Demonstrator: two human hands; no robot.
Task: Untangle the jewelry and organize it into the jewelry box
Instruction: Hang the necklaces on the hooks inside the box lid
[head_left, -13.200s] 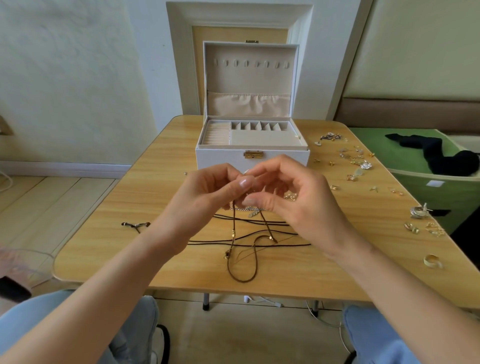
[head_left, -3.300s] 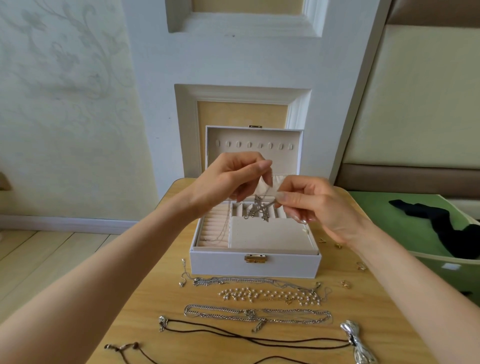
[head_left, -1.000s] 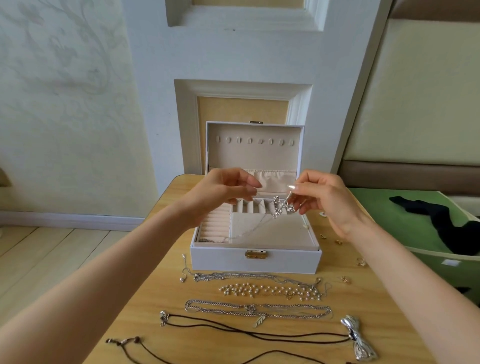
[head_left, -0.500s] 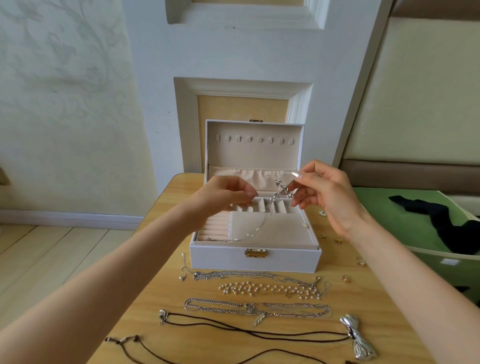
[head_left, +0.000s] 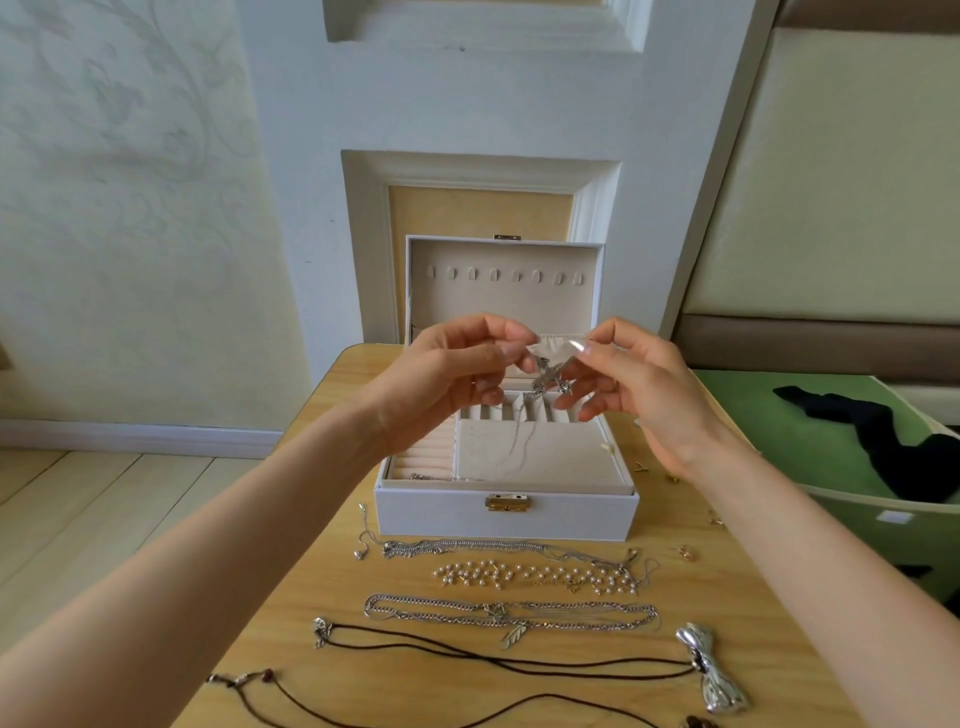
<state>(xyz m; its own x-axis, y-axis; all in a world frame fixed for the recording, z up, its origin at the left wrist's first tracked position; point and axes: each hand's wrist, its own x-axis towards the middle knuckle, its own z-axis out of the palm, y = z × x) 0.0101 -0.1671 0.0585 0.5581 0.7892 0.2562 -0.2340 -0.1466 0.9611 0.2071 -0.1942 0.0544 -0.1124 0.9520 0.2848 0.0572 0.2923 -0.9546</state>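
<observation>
A white jewelry box (head_left: 506, 518) stands open on the wooden table, its lid upright. Above its tray, my left hand (head_left: 441, 379) and my right hand (head_left: 639, 384) both pinch a silver cross pendant necklace (head_left: 548, 379). Its thin chain hangs down onto the beige tray and trails left into the ring-roll section. In front of the box lie rows of laid-out jewelry: a silver chain (head_left: 467, 546), a pearl strand (head_left: 535, 574), a chain with a leaf charm (head_left: 511, 613) and brown cord necklaces (head_left: 498, 662).
A silver bow piece (head_left: 714, 675) lies at the table's right front. Small gold earrings (head_left: 688, 552) are scattered right of the box. A green container with black cloth (head_left: 893, 431) stands past the table's right edge. The wall is close behind the box.
Both hands have risen a little and drawn closer together around the cross pendant. The left hand moved up from the tray to the pendant; the chain now hangs straighter.
</observation>
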